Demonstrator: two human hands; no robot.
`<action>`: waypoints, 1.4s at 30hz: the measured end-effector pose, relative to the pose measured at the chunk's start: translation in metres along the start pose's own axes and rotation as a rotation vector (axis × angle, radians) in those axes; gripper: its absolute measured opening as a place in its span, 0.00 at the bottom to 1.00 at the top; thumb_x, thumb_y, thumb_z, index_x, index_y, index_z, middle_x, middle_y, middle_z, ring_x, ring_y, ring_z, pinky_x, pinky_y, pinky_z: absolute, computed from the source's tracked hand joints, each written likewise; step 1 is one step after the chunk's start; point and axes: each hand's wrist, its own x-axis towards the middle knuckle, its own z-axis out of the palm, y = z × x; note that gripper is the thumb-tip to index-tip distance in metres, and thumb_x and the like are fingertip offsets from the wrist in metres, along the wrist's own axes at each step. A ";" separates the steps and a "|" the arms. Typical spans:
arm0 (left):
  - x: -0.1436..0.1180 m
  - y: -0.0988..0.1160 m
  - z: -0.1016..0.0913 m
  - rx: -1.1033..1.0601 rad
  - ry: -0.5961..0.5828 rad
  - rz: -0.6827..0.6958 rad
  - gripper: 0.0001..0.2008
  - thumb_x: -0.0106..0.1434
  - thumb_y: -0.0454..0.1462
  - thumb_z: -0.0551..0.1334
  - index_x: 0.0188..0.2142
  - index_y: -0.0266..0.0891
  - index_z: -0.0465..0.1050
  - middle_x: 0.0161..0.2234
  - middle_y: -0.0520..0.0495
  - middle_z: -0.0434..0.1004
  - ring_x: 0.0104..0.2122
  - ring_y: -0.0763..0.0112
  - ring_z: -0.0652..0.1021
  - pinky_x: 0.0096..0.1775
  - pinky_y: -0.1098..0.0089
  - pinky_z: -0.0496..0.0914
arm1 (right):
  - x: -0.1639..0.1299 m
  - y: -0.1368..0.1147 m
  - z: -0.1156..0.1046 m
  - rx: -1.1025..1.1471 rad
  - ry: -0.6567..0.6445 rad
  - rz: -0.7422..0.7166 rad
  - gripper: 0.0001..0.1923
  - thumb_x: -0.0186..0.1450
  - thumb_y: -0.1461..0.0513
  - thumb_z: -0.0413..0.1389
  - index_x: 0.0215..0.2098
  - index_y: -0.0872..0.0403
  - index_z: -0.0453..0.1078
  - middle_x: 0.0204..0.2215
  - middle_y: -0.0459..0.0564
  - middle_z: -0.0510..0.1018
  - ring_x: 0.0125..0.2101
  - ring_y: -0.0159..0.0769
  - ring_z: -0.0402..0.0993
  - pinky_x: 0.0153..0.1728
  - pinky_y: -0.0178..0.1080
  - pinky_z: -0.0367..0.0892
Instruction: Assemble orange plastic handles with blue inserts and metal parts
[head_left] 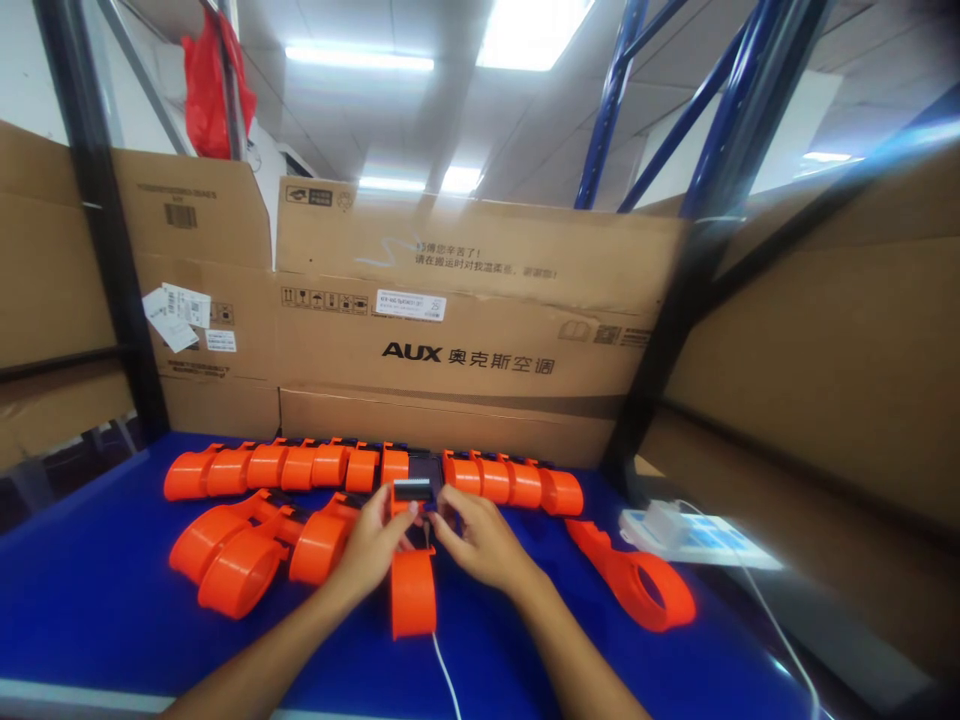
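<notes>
In the middle of the head view, my left hand [375, 535] is closed, thumb and fingers pinching an orange piece topped by a black part with a pale toothed edge [412, 489]. My right hand [480, 535] is beside it, its thumb and fingers curled together near the piece's right side. Whatever sits between those fingertips is too small to make out. Just below both hands is an orange ring-shaped part [414, 595], with a white cable [446, 675] running from beneath it toward me. A dark flat block [425, 468] lies behind the toothed part.
Orange ring-shaped parts with black ends form a row [298, 468] along the back of the blue table [97, 600]. Several more lie left, and one orange loop [660, 595] lies right. A white power strip [697, 538] is at the right edge. Cardboard [480, 325] walls the back.
</notes>
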 end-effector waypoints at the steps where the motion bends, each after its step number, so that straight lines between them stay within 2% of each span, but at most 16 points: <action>1: 0.000 0.000 0.000 0.000 -0.001 0.002 0.18 0.59 0.48 0.64 0.45 0.40 0.71 0.36 0.47 0.79 0.26 0.69 0.76 0.30 0.71 0.70 | 0.000 0.000 0.000 -0.002 0.000 -0.004 0.08 0.69 0.60 0.51 0.31 0.51 0.62 0.26 0.44 0.71 0.26 0.31 0.65 0.29 0.32 0.58; 8: 0.002 -0.003 -0.002 -0.023 -0.014 -0.012 0.19 0.59 0.50 0.64 0.44 0.40 0.71 0.31 0.49 0.78 0.24 0.69 0.76 0.29 0.70 0.70 | 0.001 -0.001 0.001 0.009 -0.002 -0.003 0.10 0.72 0.57 0.49 0.33 0.51 0.65 0.29 0.46 0.74 0.29 0.33 0.69 0.32 0.33 0.61; 15: 0.003 -0.004 -0.003 -0.034 -0.021 -0.002 0.18 0.59 0.49 0.63 0.44 0.40 0.71 0.30 0.49 0.78 0.24 0.69 0.76 0.29 0.71 0.70 | 0.001 0.001 0.007 -0.017 0.009 -0.021 0.10 0.72 0.57 0.49 0.35 0.51 0.66 0.30 0.47 0.75 0.30 0.34 0.70 0.32 0.33 0.62; 20: 0.003 -0.003 -0.004 -0.052 -0.019 -0.044 0.19 0.59 0.48 0.64 0.44 0.40 0.71 0.31 0.50 0.79 0.22 0.71 0.76 0.27 0.72 0.70 | 0.000 -0.002 0.005 0.000 0.028 -0.021 0.10 0.71 0.57 0.50 0.33 0.51 0.67 0.29 0.47 0.75 0.29 0.33 0.69 0.30 0.33 0.61; 23: 0.002 0.001 -0.003 -0.133 -0.016 -0.085 0.18 0.56 0.47 0.67 0.42 0.39 0.72 0.30 0.50 0.79 0.21 0.73 0.75 0.26 0.73 0.69 | -0.001 -0.004 0.003 0.063 0.035 0.005 0.11 0.70 0.55 0.52 0.32 0.51 0.66 0.27 0.46 0.73 0.27 0.33 0.67 0.29 0.34 0.60; 26: 0.000 0.006 -0.002 -0.297 0.004 -0.184 0.17 0.55 0.45 0.68 0.40 0.37 0.71 0.27 0.50 0.78 0.20 0.74 0.74 0.25 0.74 0.69 | -0.001 -0.002 0.004 0.185 0.073 0.035 0.12 0.69 0.53 0.53 0.33 0.52 0.65 0.25 0.44 0.71 0.25 0.32 0.66 0.28 0.34 0.60; 28: -0.001 0.009 -0.001 -0.394 -0.010 -0.245 0.19 0.55 0.44 0.69 0.42 0.38 0.70 0.26 0.49 0.78 0.20 0.72 0.75 0.25 0.73 0.69 | 0.001 0.000 0.007 0.297 0.141 0.074 0.14 0.70 0.51 0.51 0.33 0.52 0.64 0.25 0.44 0.70 0.26 0.33 0.66 0.29 0.34 0.61; 31: -0.001 0.011 -0.001 -0.456 -0.093 -0.272 0.30 0.55 0.43 0.70 0.54 0.40 0.63 0.27 0.48 0.80 0.20 0.70 0.76 0.25 0.71 0.70 | 0.004 0.001 0.008 0.485 0.204 0.154 0.15 0.70 0.48 0.48 0.40 0.51 0.64 0.30 0.46 0.71 0.29 0.35 0.68 0.31 0.36 0.65; 34: -0.001 0.010 -0.001 -0.458 -0.195 -0.291 0.42 0.55 0.43 0.69 0.64 0.41 0.51 0.23 0.50 0.79 0.19 0.66 0.78 0.24 0.71 0.70 | 0.007 -0.002 0.006 0.663 0.103 0.168 0.18 0.69 0.48 0.51 0.52 0.48 0.63 0.39 0.49 0.74 0.37 0.38 0.71 0.39 0.39 0.68; 37: -0.004 0.011 0.000 -0.445 -0.279 -0.307 0.44 0.57 0.43 0.68 0.67 0.41 0.47 0.21 0.50 0.77 0.20 0.63 0.79 0.25 0.70 0.71 | 0.008 -0.005 0.005 0.815 0.009 0.163 0.21 0.68 0.48 0.52 0.54 0.47 0.63 0.44 0.51 0.74 0.43 0.42 0.72 0.44 0.42 0.67; 39: -0.006 0.012 0.001 -0.449 -0.328 -0.309 0.43 0.57 0.42 0.69 0.66 0.43 0.50 0.26 0.47 0.79 0.23 0.60 0.81 0.28 0.67 0.73 | 0.007 -0.005 0.006 0.867 0.020 0.184 0.22 0.66 0.46 0.53 0.54 0.47 0.63 0.44 0.51 0.75 0.44 0.43 0.73 0.44 0.42 0.68; 42: -0.007 0.014 0.003 -0.474 -0.363 -0.292 0.40 0.54 0.38 0.72 0.63 0.44 0.57 0.42 0.39 0.79 0.31 0.56 0.83 0.32 0.63 0.76 | 0.007 -0.001 0.013 0.838 0.087 0.217 0.22 0.65 0.45 0.55 0.51 0.47 0.62 0.39 0.50 0.75 0.41 0.41 0.73 0.42 0.40 0.68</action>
